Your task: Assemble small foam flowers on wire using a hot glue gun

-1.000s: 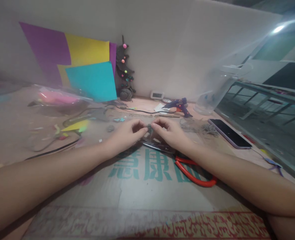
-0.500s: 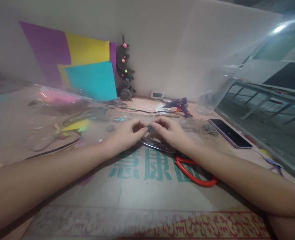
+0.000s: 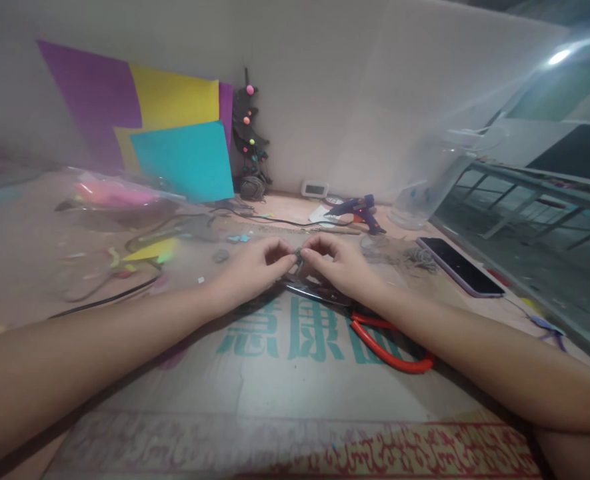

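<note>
My left hand (image 3: 255,269) and my right hand (image 3: 338,265) meet fingertip to fingertip over a flat cardboard sheet (image 3: 285,373) with teal printed characters. Both are closed in a pinch on a small dark grey piece (image 3: 298,255) held between them; I cannot make out exactly what it is. Just below my right hand lie scissors (image 3: 375,333) with red handles, their blades pointing left under my fingers.
A purple glue gun (image 3: 357,210) and its cord lie behind the hands. A phone (image 3: 459,267) rests at the right. Coloured paper sheets (image 3: 179,153) and a dark decorated ornament (image 3: 249,143) lean on the wall. Scraps and cables litter the left side.
My fingers have shifted slightly around the small dark piece; both arms stay where they were.
</note>
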`<control>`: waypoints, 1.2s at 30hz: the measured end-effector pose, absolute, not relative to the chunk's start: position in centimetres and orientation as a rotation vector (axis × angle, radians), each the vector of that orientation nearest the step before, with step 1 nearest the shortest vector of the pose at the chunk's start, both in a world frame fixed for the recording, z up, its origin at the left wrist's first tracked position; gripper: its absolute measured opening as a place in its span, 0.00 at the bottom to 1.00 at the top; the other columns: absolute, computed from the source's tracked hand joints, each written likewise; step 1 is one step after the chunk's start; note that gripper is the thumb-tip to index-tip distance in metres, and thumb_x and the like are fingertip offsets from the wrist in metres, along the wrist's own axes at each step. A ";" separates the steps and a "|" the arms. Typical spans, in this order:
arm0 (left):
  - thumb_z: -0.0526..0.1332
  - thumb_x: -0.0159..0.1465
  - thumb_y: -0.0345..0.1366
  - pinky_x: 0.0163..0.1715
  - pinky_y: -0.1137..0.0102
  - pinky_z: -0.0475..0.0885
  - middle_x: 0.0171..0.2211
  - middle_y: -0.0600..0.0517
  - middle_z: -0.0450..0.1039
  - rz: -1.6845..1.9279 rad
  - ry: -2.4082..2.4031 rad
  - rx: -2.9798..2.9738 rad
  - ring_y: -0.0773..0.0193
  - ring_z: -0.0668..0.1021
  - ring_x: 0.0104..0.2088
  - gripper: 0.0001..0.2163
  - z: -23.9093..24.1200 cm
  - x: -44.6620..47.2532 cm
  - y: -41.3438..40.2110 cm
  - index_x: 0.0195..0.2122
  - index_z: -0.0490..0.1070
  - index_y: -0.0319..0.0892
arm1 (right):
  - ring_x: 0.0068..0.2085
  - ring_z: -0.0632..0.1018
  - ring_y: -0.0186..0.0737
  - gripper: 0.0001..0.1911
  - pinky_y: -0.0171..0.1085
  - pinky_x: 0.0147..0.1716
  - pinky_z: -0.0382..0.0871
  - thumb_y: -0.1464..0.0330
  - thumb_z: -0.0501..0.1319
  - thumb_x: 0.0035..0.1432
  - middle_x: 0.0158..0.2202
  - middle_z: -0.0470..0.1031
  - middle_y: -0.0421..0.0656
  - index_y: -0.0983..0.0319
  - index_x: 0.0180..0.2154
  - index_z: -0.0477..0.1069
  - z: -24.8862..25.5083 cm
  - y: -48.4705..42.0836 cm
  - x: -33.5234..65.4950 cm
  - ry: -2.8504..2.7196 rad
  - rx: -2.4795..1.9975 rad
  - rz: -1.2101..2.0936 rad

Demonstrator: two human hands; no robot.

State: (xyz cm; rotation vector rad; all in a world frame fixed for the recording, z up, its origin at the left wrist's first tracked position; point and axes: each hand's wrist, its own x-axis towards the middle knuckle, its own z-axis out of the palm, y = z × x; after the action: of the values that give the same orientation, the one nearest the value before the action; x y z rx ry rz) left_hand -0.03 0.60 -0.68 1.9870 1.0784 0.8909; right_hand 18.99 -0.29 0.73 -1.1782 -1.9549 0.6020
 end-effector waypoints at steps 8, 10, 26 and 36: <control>0.57 0.65 0.42 0.25 0.74 0.65 0.30 0.53 0.75 0.921 1.073 1.998 0.68 0.72 0.25 0.11 -0.6 -0.1 0.5 0.34 0.71 0.40 | 0.33 0.74 0.36 0.09 0.35 0.33 0.67 0.63 0.58 0.59 0.31 0.75 0.41 0.63 0.35 0.70 0.9 -0.5 19.0 -1.902 -1.141 0.716; 0.57 0.65 0.43 0.24 0.74 0.65 0.30 0.53 0.75 0.915 1.065 1.994 0.68 0.72 0.24 0.11 -0.7 -0.1 0.5 0.35 0.71 0.40 | 0.32 0.74 0.36 0.09 0.35 0.33 0.67 0.63 0.59 0.59 0.31 0.75 0.41 0.63 0.35 0.70 0.9 -0.5 19.0 -1.904 -1.137 0.718; 0.57 0.65 0.44 0.23 0.73 0.66 0.30 0.52 0.75 0.887 1.066 1.975 0.68 0.73 0.24 0.11 -0.6 -0.1 0.5 0.35 0.71 0.40 | 0.32 0.74 0.36 0.08 0.35 0.33 0.66 0.65 0.58 0.58 0.30 0.76 0.40 0.63 0.33 0.72 0.8 -0.3 19.0 -1.969 -1.190 0.578; 0.58 0.64 0.43 0.24 0.74 0.67 0.31 0.51 0.77 0.899 1.069 1.949 0.66 0.75 0.26 0.10 -0.5 0.1 0.5 0.35 0.71 0.40 | 0.33 0.74 0.35 0.11 0.34 0.34 0.65 0.64 0.56 0.62 0.29 0.74 0.39 0.63 0.33 0.71 0.8 -0.3 19.2 -1.954 -1.135 0.631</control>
State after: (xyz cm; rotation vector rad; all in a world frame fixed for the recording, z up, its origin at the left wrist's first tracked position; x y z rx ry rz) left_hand 0.06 0.46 -0.49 1.9490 1.0685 0.8985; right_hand 19.17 -0.31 0.76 -1.1352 -1.9544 0.6310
